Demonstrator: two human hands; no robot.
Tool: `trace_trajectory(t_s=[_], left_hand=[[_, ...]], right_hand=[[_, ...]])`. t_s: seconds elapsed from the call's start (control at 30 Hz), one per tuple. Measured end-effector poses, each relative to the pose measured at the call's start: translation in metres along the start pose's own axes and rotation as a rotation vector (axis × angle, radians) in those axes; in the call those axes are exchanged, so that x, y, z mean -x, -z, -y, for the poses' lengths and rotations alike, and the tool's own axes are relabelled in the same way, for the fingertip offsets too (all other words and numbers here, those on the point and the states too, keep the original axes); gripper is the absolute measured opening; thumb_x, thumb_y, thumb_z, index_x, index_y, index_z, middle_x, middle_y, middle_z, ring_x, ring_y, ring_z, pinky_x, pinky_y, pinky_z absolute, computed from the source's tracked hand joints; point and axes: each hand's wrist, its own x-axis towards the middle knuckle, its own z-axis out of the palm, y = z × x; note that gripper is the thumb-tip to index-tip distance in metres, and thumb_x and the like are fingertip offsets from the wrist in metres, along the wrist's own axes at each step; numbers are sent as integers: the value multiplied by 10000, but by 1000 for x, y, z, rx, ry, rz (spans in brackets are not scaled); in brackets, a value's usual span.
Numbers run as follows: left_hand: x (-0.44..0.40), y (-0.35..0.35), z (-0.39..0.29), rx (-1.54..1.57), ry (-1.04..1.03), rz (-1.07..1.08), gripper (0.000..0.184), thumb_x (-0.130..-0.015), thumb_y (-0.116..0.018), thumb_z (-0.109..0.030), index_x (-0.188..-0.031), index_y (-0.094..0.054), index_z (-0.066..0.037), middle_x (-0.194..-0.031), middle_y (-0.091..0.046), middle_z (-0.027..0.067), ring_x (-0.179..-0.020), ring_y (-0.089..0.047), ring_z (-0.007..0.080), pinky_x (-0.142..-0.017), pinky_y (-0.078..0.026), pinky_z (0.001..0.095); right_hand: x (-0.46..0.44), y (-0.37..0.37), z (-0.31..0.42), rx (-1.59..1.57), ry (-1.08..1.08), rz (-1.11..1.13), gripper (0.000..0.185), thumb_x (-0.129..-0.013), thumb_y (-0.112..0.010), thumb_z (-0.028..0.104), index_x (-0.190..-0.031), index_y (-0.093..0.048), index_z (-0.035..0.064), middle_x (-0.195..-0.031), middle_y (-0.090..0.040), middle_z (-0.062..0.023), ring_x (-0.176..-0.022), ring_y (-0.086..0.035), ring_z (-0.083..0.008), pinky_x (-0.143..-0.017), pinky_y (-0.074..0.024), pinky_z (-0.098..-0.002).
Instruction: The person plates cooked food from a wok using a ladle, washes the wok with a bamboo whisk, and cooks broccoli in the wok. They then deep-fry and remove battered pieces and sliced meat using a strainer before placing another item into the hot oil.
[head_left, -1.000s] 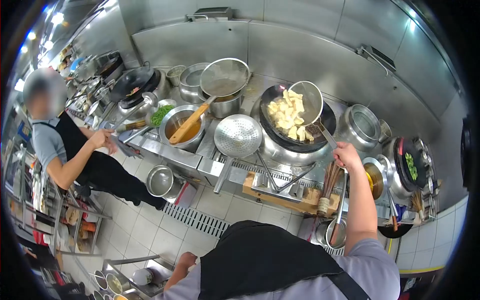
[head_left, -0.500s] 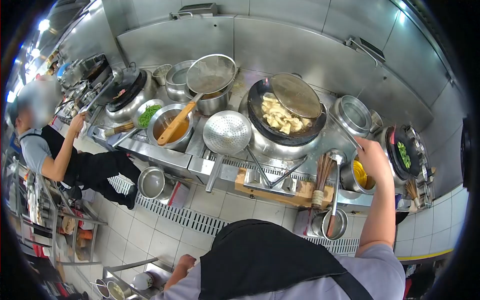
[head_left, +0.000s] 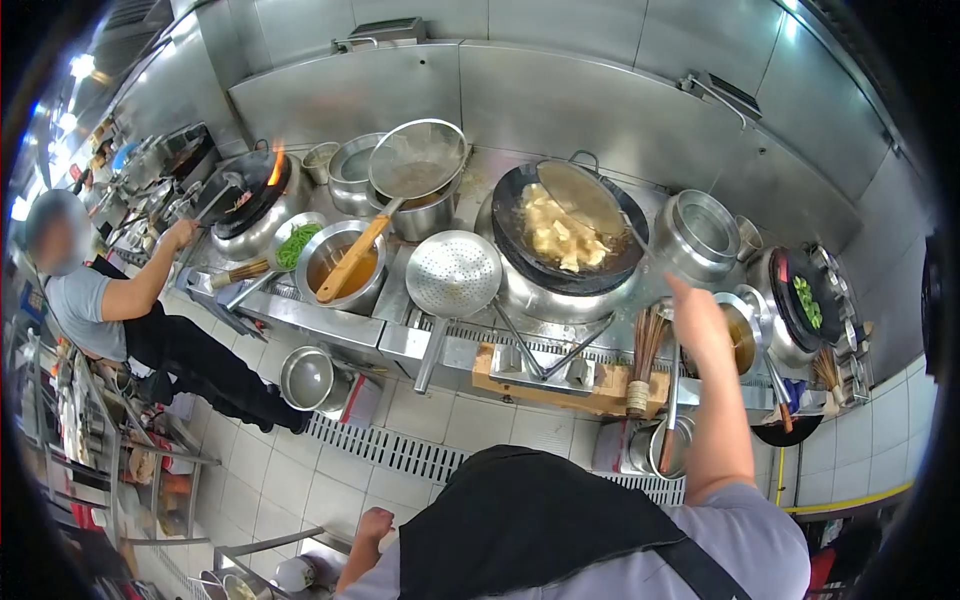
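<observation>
My right hand (head_left: pixel 697 315) is closed around the handle of a round mesh strainer (head_left: pixel 580 200), which is blurred over a black wok (head_left: pixel 505 240) on the burner. Pale yellow pieces of food (head_left: pixel 560 235) lie in the wok, partly beneath the strainer, with a haze over them. My left hand (head_left: pixel 376 524) hangs low at my left side with curled fingers, and nothing shows in it. Close to my right forearm are a bamboo wok brush (head_left: pixel 645 360), a ladle (head_left: pixel 668 440) with a wooden grip, and a pot of yellowish liquid (head_left: pixel 742 340), partly hidden.
A perforated skimmer (head_left: pixel 454 275) lies left of the wok. Behind it, another mesh strainer (head_left: pixel 420 158) rests over a pot, near a bowl of brown liquid (head_left: pixel 345 270). A co-worker (head_left: pixel 120 310) stands at a flaming wok on the left. Greens (head_left: pixel 805 300) sit in a right-hand wok.
My right hand has moved left and down, and the strainer has shifted slightly left over the wok. Haze has appeared above the food. The co-worker's hand has lowered, and a flame shows at their wok.
</observation>
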Motion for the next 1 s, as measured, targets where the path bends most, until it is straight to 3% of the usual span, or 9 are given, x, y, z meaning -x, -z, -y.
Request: trace_trajectory(t_s=[0.2,0.23,0.4,0.53,0.73,0.83,0.9,0.97,1.0], left_hand=[[40,-20,-8,-53,181,31,163,-727,-657,-259,-783,-654,-105,-869,-653,149,-868,-614,335,-741,-501,433],[42,-23,-3,-47,193,48,167,-730,-651,-261,-783,-653,-103,-868,-652,151,-868,-613,337,-742,-500,434],[46,-20,12,-43,222,66,185,-745,-625,-271,-784,-652,-92,-868,-649,162,-865,-612,347,-747,-497,442],[41,-6,12,-42,196,8,204,-758,-604,-280,-785,-650,-83,-867,-647,171,-863,-611,355,-751,-494,448],[38,-2,-10,20,197,-61,235,-776,-572,-292,-786,-648,-70,-867,-644,184,-861,-609,368,-757,-490,458],[51,-9,-16,25,225,-39,252,-786,-556,-298,-786,-647,-63,-867,-642,191,-859,-608,374,-760,-488,462],[61,-18,-9,18,251,-7,264,-792,-546,-302,-787,-646,-58,-866,-641,195,-858,-607,378,-762,-487,465],[72,-23,-2,16,283,20,276,-798,-535,-306,-787,-645,-54,-866,-640,200,-857,-607,382,-764,-485,468],[76,-25,1,17,295,35,282,-801,-530,-309,-787,-645,-52,-866,-639,202,-857,-606,384,-765,-484,470]], right_hand=[[16,-1,-17,-68,31,106,376,-814,-471,75,-1175,-576,58,-984,-598,-281,-950,-577,-409,-830,-456,-455],[4,-27,-26,-65,-31,121,400,-809,-453,93,-1190,-571,125,-1033,-604,-243,-970,-581,-388,-848,-463,-460],[-35,-72,-22,-133,-141,0,396,-804,-491,104,-1188,-581,135,-1028,-608,-246,-976,-585,-388,-856,-468,-456],[-43,-46,-35,-232,-87,-124,369,-781,-510,33,-1138,-604,35,-1064,-591,-253,-1029,-560,-384,-912,-443,-407],[-99,-44,-90,-139,-164,-203,335,-792,-479,59,-1100,-605,21,-1044,-576,-265,-1045,-541,-387,-900,-431,-421],[-139,-104,-124,-25,-79,-171,401,-782,-482,41,-1169,-589,45,-985,-643,-237,-850,-643,-380,-743,-508,-427],[-143,-126,-109,-571,-445,94,362,-792,-487,13,-1136,-590,58,-764,-648,-151,-515,-590,-276,-460,-448,-408],[-133,-136,-92,-1017,-525,254,253,-803,-500,7,-1040,-564,69,-605,-526,-58,-371,-405,-130,-337,-277,-311],[-127,-140,-81,-1018,-527,258,253,-803,-500,7,-1040,-564,69,-605,-526,-58,-371,-405,-130,-337,-277,-311]])
